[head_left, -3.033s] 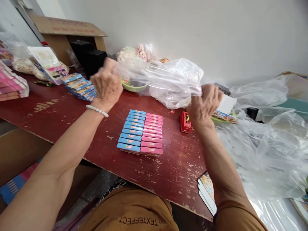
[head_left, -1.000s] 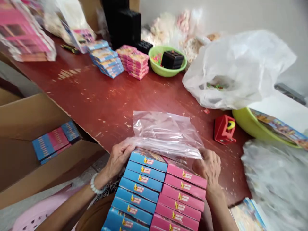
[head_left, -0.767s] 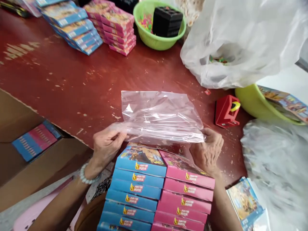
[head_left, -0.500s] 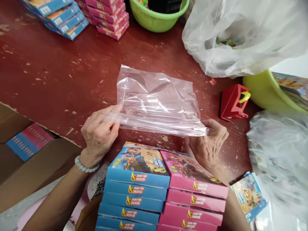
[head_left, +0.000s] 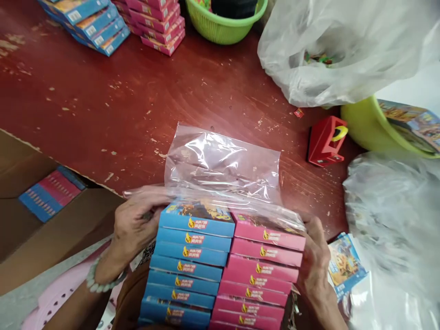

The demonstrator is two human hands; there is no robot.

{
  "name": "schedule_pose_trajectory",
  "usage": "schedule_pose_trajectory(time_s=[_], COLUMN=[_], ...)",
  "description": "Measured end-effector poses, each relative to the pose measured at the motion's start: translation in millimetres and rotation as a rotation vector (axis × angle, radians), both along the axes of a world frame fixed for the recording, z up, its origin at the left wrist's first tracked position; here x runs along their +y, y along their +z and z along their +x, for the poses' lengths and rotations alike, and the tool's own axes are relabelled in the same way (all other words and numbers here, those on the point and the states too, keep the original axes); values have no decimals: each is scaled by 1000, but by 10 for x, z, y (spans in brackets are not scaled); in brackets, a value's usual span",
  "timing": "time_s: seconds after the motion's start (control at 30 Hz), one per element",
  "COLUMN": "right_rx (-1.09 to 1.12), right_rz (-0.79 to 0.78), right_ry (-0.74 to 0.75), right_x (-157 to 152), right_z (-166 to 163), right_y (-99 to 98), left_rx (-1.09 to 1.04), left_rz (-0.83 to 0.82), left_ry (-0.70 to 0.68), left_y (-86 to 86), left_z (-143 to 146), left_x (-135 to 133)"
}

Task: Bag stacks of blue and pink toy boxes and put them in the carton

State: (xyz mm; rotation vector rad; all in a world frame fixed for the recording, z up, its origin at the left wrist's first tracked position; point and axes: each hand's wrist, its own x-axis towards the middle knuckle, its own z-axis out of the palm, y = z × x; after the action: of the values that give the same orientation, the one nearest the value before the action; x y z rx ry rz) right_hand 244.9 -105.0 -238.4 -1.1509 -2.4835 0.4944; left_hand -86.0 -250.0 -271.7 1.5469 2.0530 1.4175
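Observation:
A double row of flat boxes, blue on the left and pink on the right, leans from my lap up to the edge of the red table. A clear plastic bag lies over the table edge, its mouth stretched over the top boxes. My left hand grips the bag's left edge beside the blue boxes. My right hand grips the bag's right edge beside the pink boxes.
A red tape dispenser sits right of the bag. Behind stand a green basket, blue and pink box stacks, a large white bag and a yellow-green bowl. A cardboard carton with boxes is lower left.
The bag went from being held in the air to lying on the table. My hands have now pulled its mouth back over the top boxes of the stack, which has left the table for my lap.

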Motion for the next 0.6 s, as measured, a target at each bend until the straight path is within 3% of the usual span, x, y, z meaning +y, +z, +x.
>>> schedule_pose_trajectory(time_s=[0.17,0.27,0.37,0.43,0.53,0.6], right_rx=[218,261,420,631,832,859], right_rz=[294,350,292,143,-181,-305], right_ry=[38,56,12,-76,-204,-149], right_x=[34,48,28,0,-29,-28], right_z=[-120,-121,-146,-179,-202,-175], right_y=[115,148,148,133,135,170], left_rx=[-422,-758,-953,-917,-636,-436], left_rz=[119,136,97,39,17,92], left_ry=[177,123,9,4,57,30], left_y=[162,213,276,324,382,406], left_z=[109,136,75,27,-3,-4], left_x=[94,119,176,201,157,66])
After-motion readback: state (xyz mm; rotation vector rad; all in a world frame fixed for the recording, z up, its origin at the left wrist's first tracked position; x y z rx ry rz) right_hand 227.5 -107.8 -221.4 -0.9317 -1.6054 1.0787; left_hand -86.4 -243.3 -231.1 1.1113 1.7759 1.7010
